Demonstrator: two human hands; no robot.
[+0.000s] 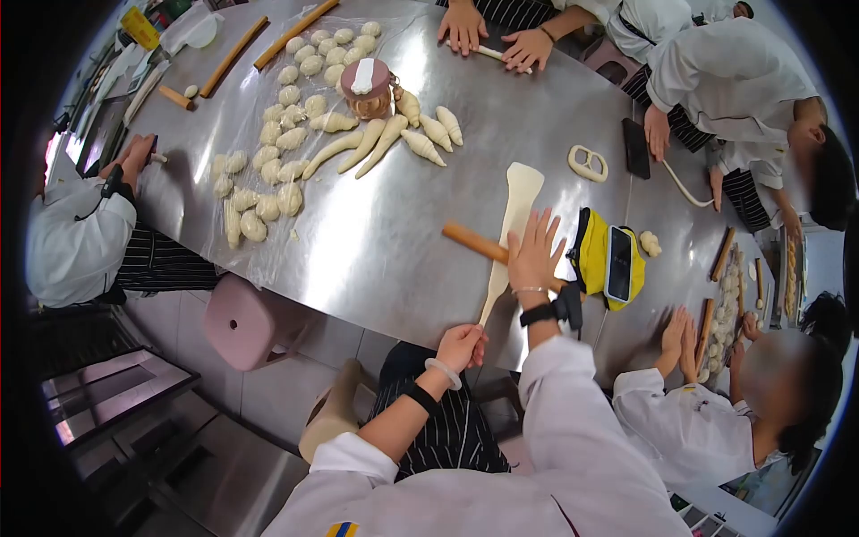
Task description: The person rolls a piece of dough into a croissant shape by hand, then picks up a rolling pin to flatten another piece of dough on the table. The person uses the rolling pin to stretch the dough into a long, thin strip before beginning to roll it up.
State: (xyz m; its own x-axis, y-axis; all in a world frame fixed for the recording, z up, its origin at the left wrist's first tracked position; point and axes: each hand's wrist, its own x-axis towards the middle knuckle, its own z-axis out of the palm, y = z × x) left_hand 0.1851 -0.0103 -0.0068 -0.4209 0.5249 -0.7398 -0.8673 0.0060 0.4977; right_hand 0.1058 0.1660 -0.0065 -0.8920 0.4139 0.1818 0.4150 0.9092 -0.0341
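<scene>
A long, thin strip of rolled-out dough [512, 228] lies on the steel table [376, 242], wide at its far end and narrow towards me. My left hand [461, 346] pinches the narrow near end at the table's front edge. Flat, with fingers spread, my right hand [534, 255] presses on a wooden rolling pin [474, 242] that lies across the strip.
Several shaped dough pieces [268, 170] lie on plastic sheet at the left, by a capped jar [367, 89]. A yellow pouch with a phone [617, 259] sits right of my hand. A pretzel shape [588, 163] lies beyond. Other people work around the table; stools [246, 322] stand below.
</scene>
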